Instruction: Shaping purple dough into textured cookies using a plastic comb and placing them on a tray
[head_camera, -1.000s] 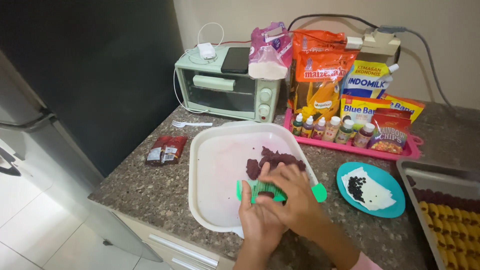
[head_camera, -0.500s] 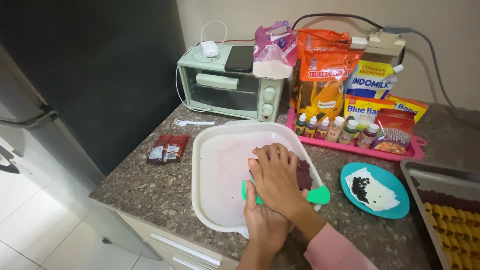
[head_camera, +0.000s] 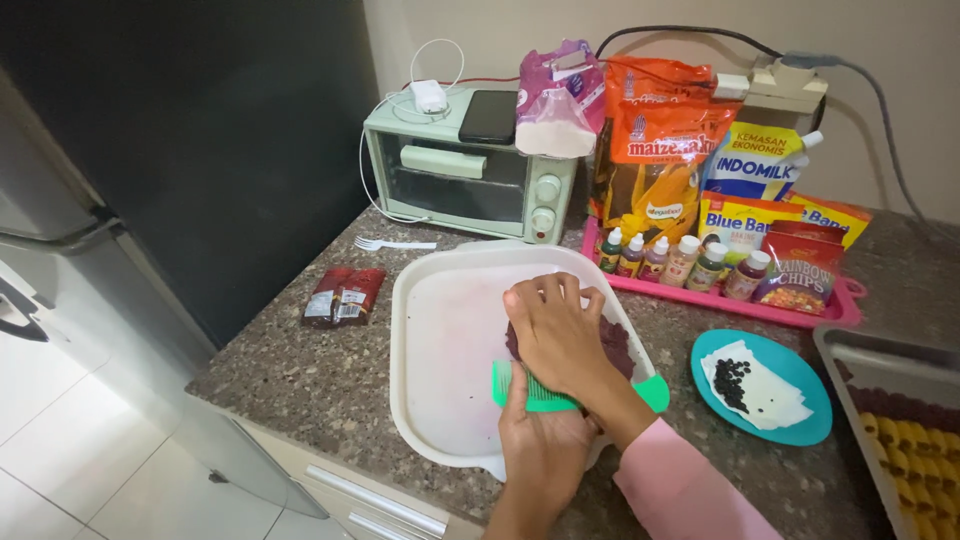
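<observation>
Right hand (head_camera: 555, 335) flat, open, pressing dark dough (head_camera: 618, 345) at 3 o'clock in white tray (head_camera: 440, 400); left hand (head_camera: 540, 440) grips green comb (head_camera: 530, 392); dough looks soft, sticky: lift from edges

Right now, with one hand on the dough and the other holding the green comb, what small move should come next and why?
Probably lift the right hand slightly off the dark purple dough. It covers most of the lump on the white tray, while the left hand holds the green comb right beside it, so the dough's surface is blocked.

Orange pouch (head_camera: 665, 150) behind pink tray (head_camera: 840, 310), red sachets (head_camera: 344, 295) left
</observation>
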